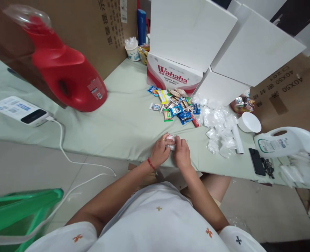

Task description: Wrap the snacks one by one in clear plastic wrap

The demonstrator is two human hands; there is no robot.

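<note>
At the table's near edge, my left hand (159, 152) and my right hand (182, 154) meet around a small bundle wrapped in clear crinkled plastic (171, 147). The fingers of both hands are closed on it, and its contents are too small to make out. A red cord circles my left wrist. Just beyond my hands lies a heap of small wrapped snacks (176, 110) in blue, yellow and green packets. To its right spreads a pile of crumpled clear plastic pieces (218, 120), with a white roll (238, 140) along its edge.
A red jug (76, 77) and a white device with a cable (21, 110) stand on the left. Behind the snacks is a Wahaha carton (173, 75). On the right are a white bowl (249, 122), a white jug (281, 141), and a black phone (256, 161) beside keys (268, 167).
</note>
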